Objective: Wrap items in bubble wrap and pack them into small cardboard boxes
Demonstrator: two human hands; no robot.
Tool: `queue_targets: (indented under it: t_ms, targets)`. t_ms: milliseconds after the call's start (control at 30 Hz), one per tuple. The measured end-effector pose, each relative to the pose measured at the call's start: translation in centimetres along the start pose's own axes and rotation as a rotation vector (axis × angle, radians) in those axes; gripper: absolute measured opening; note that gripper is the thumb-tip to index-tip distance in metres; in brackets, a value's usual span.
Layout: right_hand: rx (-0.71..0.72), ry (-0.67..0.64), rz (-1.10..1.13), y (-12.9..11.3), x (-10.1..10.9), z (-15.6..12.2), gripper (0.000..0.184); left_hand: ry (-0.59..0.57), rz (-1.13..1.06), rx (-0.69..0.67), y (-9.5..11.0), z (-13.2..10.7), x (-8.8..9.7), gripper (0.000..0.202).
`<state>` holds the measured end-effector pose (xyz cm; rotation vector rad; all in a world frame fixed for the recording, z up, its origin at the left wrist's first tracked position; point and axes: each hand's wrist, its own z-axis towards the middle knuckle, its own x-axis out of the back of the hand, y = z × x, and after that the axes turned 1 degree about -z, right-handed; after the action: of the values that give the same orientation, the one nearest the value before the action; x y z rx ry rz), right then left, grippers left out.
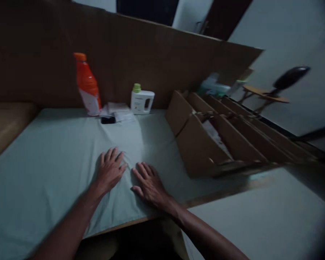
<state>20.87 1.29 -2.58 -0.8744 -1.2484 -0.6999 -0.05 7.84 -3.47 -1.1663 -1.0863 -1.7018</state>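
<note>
My left hand (110, 169) lies flat on a pale green cloth (62, 155) that covers the table, its fingers spread. Beside it my right hand (150, 184) rests palm down on the same cloth, fingers apart and thumb out to the left. Neither hand holds anything. Small wrinkles run through the cloth between and around them. Beyond the hands, at the back, are a white jug-shaped bottle (138, 103) with a green cap, a few folded papers or packets (121, 111) and a small black item (108, 120) whose kind I cannot make out.
A tall red-orange bottle (89, 86) with an orange cap stands at the back left. Cardboard compartments (203, 144) stand at the right, one holding something white. A cardboard wall (151, 54) rises behind. A white surface (254, 213) lies at the lower right.
</note>
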Motion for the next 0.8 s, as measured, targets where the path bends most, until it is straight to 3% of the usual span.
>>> queue_targets:
  t_ms: [233, 600, 800]
  targets:
    - [0.091, -0.001, 0.042, -1.0, 0.5, -1.9, 0.069, -0.044, 0.17, -0.017, 0.8, -0.5, 0.4, 0.054]
    - [0.231, 0.076, 0.081, -1.5, -0.6, -3.3, 0.063, -0.06, 0.259, 0.182, 1.1, -4.2, 1.1, 0.058]
    - [0.302, 0.126, 0.15, -1.7, -0.4, -3.8, 0.059, -0.078, 0.309, 0.198, 0.8, -4.8, 0.8, 0.059]
